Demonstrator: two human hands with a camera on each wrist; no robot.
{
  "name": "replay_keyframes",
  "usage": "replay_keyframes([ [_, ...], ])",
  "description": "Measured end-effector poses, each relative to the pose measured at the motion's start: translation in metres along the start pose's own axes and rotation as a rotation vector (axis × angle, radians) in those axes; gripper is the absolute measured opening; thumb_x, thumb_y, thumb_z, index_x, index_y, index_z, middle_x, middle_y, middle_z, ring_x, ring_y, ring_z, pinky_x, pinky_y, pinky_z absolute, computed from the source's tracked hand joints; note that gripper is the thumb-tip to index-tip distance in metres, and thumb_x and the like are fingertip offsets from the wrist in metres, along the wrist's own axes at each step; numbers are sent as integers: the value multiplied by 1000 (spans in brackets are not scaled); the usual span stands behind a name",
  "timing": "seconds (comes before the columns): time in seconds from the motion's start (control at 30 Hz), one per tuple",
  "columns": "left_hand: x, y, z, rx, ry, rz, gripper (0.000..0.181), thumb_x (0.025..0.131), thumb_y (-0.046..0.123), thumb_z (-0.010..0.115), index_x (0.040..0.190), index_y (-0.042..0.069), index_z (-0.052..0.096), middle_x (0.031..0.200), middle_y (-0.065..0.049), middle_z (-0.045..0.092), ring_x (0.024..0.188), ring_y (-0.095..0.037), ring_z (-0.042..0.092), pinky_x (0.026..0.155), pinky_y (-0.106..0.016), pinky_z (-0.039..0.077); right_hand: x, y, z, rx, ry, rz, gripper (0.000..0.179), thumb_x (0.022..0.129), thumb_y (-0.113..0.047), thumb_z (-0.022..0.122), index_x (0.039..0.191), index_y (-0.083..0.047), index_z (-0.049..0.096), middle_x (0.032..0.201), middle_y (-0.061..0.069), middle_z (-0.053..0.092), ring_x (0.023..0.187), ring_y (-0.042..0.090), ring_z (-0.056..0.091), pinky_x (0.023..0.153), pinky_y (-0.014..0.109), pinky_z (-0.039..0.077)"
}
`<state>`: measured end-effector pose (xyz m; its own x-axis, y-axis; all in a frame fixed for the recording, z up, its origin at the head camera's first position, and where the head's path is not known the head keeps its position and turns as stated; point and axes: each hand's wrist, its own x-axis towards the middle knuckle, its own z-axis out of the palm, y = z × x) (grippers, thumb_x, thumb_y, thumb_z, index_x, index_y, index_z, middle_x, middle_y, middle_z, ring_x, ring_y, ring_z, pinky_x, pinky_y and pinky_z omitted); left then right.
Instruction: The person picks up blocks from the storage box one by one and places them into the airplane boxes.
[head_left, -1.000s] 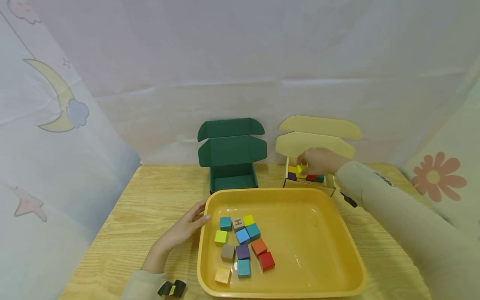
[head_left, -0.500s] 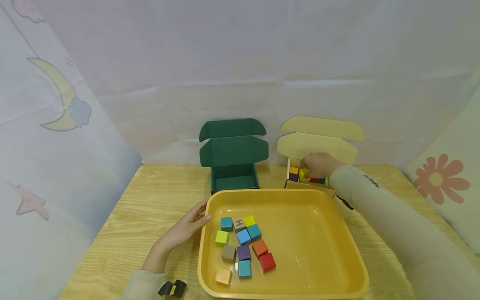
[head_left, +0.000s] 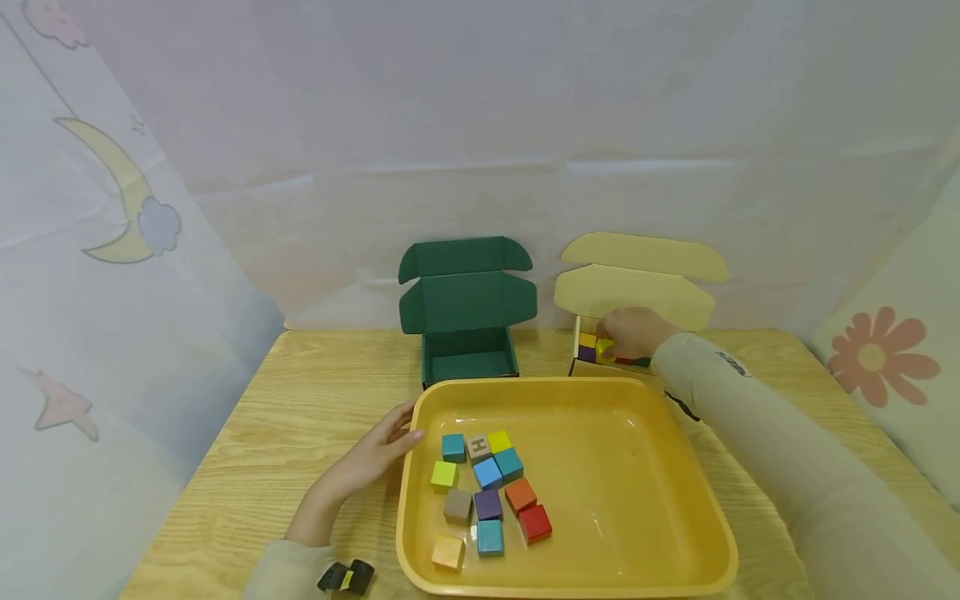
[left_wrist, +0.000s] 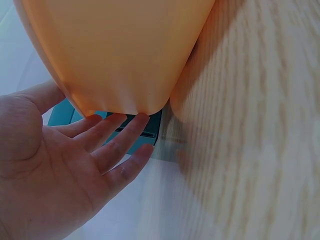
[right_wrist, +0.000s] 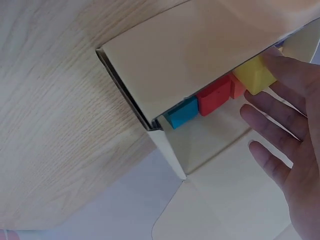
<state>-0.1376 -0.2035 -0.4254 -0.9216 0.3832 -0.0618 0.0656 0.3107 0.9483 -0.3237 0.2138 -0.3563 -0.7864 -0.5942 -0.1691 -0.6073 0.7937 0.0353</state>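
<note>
My right hand (head_left: 633, 332) reaches into the cream cardboard box (right_wrist: 165, 55) at the back right. Between its thumb and fingers it pinches a yellow block (right_wrist: 255, 75), low in the box beside the other blocks. A red block (right_wrist: 215, 95) and a teal block (right_wrist: 183, 112) stand along the box's wall in the right wrist view. My left hand (head_left: 367, 454) holds the left rim of the yellow tray (head_left: 637, 500), thumb at the rim and fingertips against the outside. Inside the tray, several coloured blocks lie on its left half, among them a red block (head_left: 535, 524).
A green cardboard box (head_left: 468, 364) stands behind the tray, its lid raised. The wooden table (head_left: 322, 375) ends at a pale cloth backdrop (head_left: 450, 183). A purple block (head_left: 587, 354) and an orange block (head_left: 587, 340) sit at the cream box's left end.
My right hand has lowered the yellow block into the cream box, among the blocks there. The left hand stays at the tray's rim.
</note>
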Motion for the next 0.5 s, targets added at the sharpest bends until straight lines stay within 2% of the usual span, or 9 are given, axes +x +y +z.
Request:
replay_keyframes([
  [0.5, 0, -2, 0, -9, -26, 18, 62, 106, 27, 48, 156, 3, 19, 157, -25, 26, 143, -47, 24, 113, -58, 27, 5, 11, 20, -35, 92, -13, 30, 83, -25, 80, 106, -7, 74, 102, 7, 73, 93, 31, 69, 86, 51, 54],
])
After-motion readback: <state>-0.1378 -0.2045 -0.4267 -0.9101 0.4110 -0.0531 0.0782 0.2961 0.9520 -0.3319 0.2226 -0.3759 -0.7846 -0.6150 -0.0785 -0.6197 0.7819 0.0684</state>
